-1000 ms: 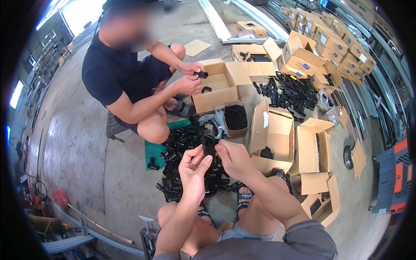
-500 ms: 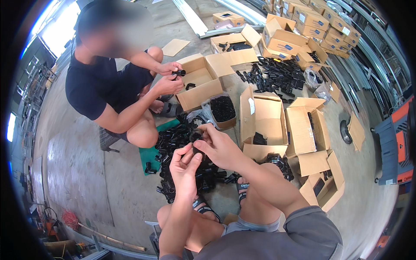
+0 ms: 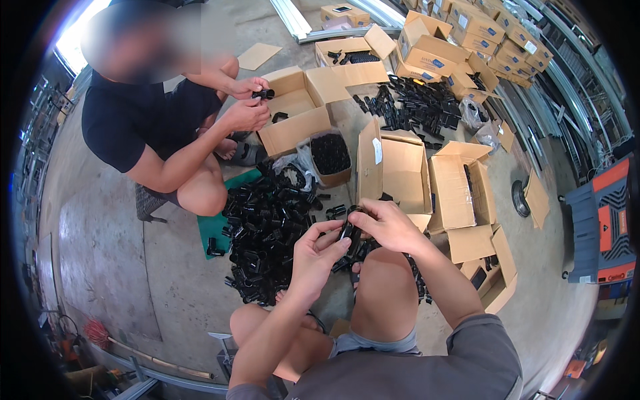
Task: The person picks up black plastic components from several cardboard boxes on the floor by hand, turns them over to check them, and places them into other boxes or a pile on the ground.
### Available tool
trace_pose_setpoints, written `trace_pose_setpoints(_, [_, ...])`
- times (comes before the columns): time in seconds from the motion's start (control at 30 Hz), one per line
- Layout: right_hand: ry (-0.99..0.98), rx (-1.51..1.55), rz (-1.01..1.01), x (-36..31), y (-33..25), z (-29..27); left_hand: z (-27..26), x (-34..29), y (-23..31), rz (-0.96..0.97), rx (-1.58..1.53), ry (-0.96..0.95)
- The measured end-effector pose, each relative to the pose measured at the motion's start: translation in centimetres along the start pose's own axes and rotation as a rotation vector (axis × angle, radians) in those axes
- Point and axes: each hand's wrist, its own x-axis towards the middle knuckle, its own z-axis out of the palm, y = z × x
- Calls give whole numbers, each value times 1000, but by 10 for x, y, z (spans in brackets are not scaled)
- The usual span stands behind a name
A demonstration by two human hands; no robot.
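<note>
Both my hands meet over my knees on a glossy black tubular fitting [image 3: 349, 231]. My left hand [image 3: 316, 257] pinches its lower end between thumb and fingers. The upper end sits in the fingers of my right hand [image 3: 388, 228], which hide part of it. Just left of my hands spreads a heap of similar black fittings [image 3: 261, 230], partly on a green mat [image 3: 206, 230]. Across the heap, a seated person in dark clothes holds another black fitting [image 3: 264, 94] in both hands.
Beside the heap stands a small carton of tiny black parts [image 3: 331, 155]. Open cardboard boxes [image 3: 407, 170] stand ahead and to the right. More black parts [image 3: 417, 107] lie beyond them. Metal profiles and stacked cartons [image 3: 477, 30] line the back; a grey-orange case [image 3: 603, 223] stands far right.
My hands have moved right, away from above the heap, with a black fitting held between them. The view has shifted slightly. The other person still handles a fitting.
</note>
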Motion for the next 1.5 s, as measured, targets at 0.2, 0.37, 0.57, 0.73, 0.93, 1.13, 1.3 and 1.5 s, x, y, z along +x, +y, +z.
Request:
trace_pose_setpoints(0.2, [239, -265, 226, -3, 33, -39, -6, -1, 11, 100, 88, 153])
trace_pose_setpoints(0.37, [31, -719, 461, -31, 156, -74, -12, -12, 32, 109, 130, 173])
trace_pose_setpoints(0.57, [-494, -711, 858, -61, 237, -65, -13, -16, 33, 27, 128, 139])
trace_pose_setpoints(0.73, [356, -580, 608, -36, 285, -66, -14, -15, 32, 22, 170, 154])
trace_pose_setpoints(0.93, [362, -568, 344, 57, 302, -46, -17, -5, 29, 6, 192, 175])
trace_pose_setpoints(1.13, [203, -617, 455, 127, 323, -28, -22, -2, 25, 17, 208, 195])
trace_pose_setpoints(1.3, [65, -265, 615, 152, 359, -57, -29, -2, 22, -4, 204, 200])
trace_pose_setpoints(1.5, [117, 140, 581, 144, 396, -65, -24, 8, 25, -23, 194, 173])
